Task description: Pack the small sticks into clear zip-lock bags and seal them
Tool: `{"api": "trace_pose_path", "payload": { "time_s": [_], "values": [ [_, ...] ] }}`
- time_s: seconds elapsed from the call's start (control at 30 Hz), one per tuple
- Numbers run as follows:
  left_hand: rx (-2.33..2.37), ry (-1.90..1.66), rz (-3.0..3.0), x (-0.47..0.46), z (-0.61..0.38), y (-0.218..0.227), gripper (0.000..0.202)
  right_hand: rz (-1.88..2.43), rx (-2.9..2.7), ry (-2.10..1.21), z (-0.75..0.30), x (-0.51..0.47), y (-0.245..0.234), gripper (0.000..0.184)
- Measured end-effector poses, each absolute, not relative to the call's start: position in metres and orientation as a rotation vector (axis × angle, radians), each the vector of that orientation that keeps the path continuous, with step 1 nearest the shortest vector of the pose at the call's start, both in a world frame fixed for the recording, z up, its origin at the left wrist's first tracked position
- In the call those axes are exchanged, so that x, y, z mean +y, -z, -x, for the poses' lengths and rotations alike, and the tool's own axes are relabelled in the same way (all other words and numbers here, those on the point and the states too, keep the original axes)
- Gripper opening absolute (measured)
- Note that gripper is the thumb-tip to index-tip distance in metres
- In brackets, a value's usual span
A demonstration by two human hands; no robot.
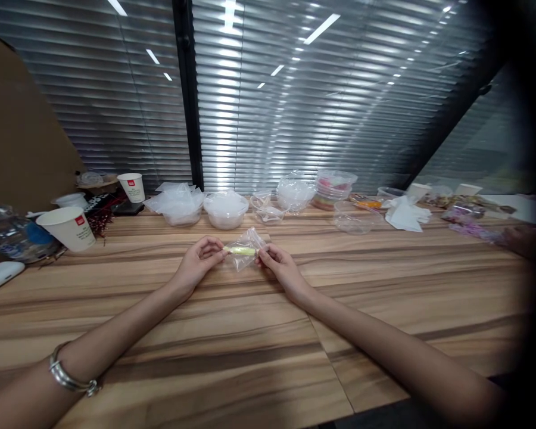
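Both my arms stretch forward over a wooden table [259, 345]. Between my hands lies a small clear plastic bag [246, 248] rolled around something pale yellow-green. My left hand [200, 257] pinches the roll's left end with closed fingers. At the right end, my right hand [280, 264] pinches it the same way. The bag rests just above or on the tabletop; I cannot tell which. A silver bracelet [69, 378] sits on my left wrist.
Along the back stand clear plastic bowls [226, 210], lidded containers [335, 186], loose bags [177, 201] and white tissue [405, 213]. Two paper cups [69, 227] [132, 186], a crumpled bottle [9, 235] and a white device [0, 276] sit at the left. Blinds cover the window behind.
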State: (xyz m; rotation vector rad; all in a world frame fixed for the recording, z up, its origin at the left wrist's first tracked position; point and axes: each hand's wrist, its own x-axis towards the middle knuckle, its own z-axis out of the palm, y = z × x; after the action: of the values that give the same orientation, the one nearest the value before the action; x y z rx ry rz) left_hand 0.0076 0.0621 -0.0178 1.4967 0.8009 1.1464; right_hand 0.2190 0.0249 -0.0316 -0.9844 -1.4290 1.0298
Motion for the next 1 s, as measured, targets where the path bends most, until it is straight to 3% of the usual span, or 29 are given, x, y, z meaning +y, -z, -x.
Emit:
{"api": "trace_pose_path", "payload": {
  "time_s": [0.2, 0.8, 1.0],
  "values": [
    [0.775, -1.115, -1.530, 0.0587, -0.0072, 0.0146, 0.020, 0.968, -1.311, -1.104, -0.2209, 0.0286, 0.0353, 0.034],
    [0.631, -0.769, -1.668, 0.0558, -0.0044, 0.0093, 0.015, 0.942, -1.301, -1.167, -0.2179, 0.0245, 0.0276, 0.028],
    [0.692, -0.823, -1.696, 0.0552, -0.0070, 0.0112, 0.018, 0.968, -1.261, -1.120, -0.2197, 0.0277, 0.0317, 0.029]
  ]
}}
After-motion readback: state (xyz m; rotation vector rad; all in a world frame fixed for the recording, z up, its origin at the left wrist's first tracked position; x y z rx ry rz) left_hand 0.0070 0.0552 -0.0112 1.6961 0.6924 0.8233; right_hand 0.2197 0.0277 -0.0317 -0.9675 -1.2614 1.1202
